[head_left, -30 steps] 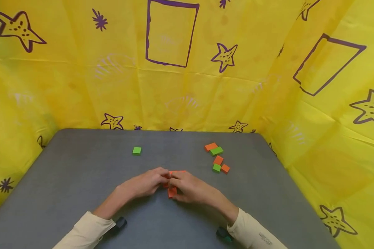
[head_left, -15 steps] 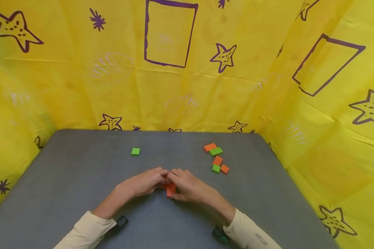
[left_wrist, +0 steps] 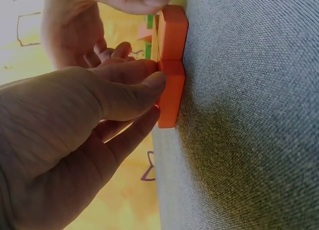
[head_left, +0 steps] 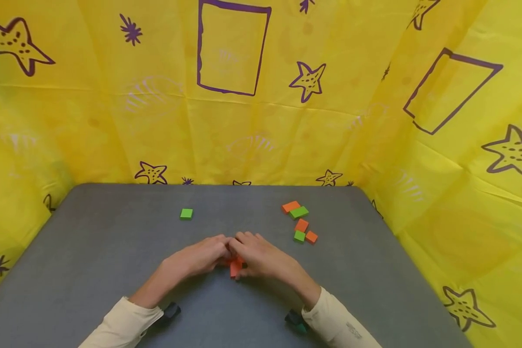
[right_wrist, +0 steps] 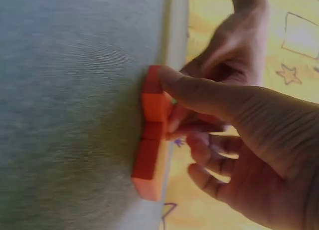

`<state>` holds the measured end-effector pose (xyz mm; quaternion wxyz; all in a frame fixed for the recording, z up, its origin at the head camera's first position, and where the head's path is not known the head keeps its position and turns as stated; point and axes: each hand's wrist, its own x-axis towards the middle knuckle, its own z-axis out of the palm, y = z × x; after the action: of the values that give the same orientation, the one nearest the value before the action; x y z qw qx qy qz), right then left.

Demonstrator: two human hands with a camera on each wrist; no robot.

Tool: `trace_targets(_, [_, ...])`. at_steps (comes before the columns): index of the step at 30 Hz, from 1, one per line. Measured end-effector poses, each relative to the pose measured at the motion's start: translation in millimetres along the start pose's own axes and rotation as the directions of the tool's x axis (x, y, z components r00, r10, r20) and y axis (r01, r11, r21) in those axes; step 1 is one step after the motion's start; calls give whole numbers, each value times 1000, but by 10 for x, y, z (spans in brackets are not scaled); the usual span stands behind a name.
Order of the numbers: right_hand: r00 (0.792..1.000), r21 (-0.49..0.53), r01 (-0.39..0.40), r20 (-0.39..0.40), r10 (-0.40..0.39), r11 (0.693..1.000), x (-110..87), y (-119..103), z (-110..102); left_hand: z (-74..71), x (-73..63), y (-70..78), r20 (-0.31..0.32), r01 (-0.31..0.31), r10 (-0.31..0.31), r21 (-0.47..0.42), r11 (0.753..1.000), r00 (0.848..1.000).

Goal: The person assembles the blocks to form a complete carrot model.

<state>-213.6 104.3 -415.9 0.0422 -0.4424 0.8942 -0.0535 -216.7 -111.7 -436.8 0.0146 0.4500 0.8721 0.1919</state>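
Orange cluster: on the table, touching blocks, between both hands. Left hand: thumb and finger clamped on the cluster. Right hand: thumb against the cluster's near end, other fingers curled and apart; I cannot tell whether they grip it. Beyond the cluster, to its left, I note one green block; beyond it, to its right, five loose blocks, three orange, two green. Right sleeve, right of the cluster: one printed mark, illegible from here.
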Motion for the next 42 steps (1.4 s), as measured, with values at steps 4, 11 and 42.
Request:
trace_targets(4, [999,60,3,50,-5,998,20,95,-202,2,0,14,-9,-52,53,46,998,999])
trace_targets(11, [991,146,-129,-22,134,981,-257,575,-674,-10,18,29,12,-57,57,77,995,998])
trace_targets(42, [798,107,-568,311,516,816,-860,1218,-588,8,20,31,26,5,-6,36,999,1000])
